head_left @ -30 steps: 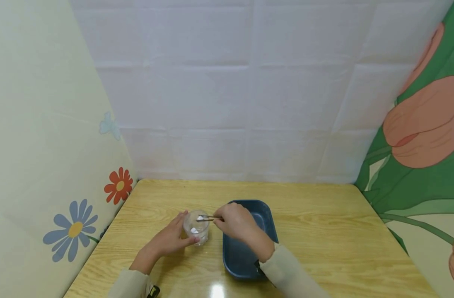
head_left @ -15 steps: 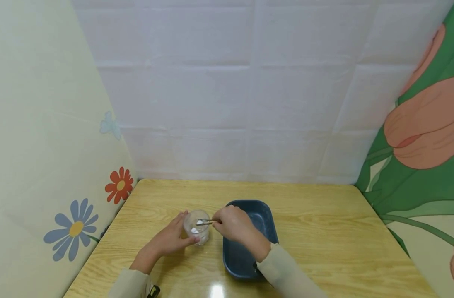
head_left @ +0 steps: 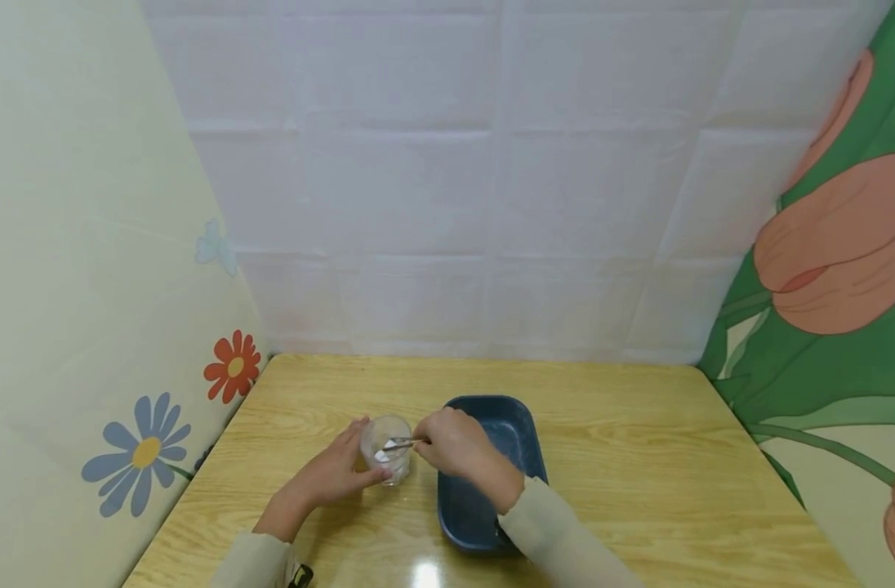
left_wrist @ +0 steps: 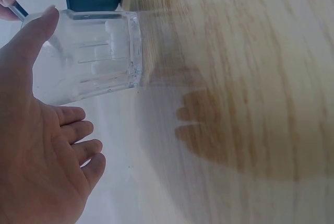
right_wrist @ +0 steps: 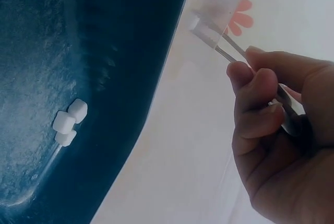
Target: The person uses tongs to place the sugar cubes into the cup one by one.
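Note:
My left hand (head_left: 335, 467) steadies a clear glass (head_left: 385, 451) on the table, thumb on its near side and fingers toward the far side. White cubes lie inside the glass (left_wrist: 86, 57). My right hand (head_left: 456, 445) pinches metal tweezers (right_wrist: 229, 49), whose tips reach into the glass from the right. In the right wrist view a white cube (right_wrist: 194, 22) shows at the tips; whether it is gripped firmly is hard to tell. Under the right hand stands a dark blue tray (head_left: 468, 514), with three white cubes (right_wrist: 64, 122) on its floor.
The wood-grain table (head_left: 638, 457) spreads to both sides of the tray. A white cloth backdrop (head_left: 484, 180) rises at its far edge. Flower-printed sheets (head_left: 124, 286) hang at left and right.
The tweezers have gone lower into the glass, and my right hand has shifted slightly left. My left hand and the glass stay about where they were.

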Tool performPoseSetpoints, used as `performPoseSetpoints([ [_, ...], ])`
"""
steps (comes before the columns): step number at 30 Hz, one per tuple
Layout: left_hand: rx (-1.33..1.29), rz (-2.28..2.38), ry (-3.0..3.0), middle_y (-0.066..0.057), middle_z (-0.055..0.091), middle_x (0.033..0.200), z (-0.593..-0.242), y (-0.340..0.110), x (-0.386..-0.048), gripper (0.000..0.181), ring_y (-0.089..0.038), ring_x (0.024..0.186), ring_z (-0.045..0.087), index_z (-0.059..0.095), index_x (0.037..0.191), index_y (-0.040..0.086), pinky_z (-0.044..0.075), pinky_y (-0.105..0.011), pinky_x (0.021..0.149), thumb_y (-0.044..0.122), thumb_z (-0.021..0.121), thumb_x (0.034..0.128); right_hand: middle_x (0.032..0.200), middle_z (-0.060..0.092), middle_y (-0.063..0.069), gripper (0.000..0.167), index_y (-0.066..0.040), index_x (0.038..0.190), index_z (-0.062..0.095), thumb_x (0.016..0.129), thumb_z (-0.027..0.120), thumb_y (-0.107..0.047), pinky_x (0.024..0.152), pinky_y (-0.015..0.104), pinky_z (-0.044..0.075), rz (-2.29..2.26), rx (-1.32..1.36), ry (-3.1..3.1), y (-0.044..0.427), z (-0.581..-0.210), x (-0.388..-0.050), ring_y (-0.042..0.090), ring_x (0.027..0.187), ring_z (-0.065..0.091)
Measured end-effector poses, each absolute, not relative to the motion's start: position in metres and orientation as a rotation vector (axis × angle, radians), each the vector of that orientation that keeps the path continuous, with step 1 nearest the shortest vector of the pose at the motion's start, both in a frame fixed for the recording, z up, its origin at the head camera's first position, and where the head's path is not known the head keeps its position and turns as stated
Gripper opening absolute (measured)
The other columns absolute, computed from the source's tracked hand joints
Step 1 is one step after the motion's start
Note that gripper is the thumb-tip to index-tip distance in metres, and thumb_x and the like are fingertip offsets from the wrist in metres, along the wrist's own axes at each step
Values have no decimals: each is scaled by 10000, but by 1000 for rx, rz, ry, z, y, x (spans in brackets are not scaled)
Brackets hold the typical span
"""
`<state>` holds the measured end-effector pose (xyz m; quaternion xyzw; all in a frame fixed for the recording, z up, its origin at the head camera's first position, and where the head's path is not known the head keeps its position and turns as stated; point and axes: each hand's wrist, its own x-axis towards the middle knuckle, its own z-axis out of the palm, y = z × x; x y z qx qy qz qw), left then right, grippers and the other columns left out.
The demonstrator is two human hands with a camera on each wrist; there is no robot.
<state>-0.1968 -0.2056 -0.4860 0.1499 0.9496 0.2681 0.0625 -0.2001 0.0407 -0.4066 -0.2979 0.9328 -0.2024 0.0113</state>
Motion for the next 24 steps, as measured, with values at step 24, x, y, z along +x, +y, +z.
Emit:
performPoseSetpoints([
  [24,470,791,2869,-195,238,1655,-490,-206,-200,1057,-390,1534,188,251,1598,16,284,-598,1177,689,638,880,529,418,-110,373,-214,597,565,941,704,-175,466,218,305,-478,-1032,2935,31,-407,-207,54,481,370],
])
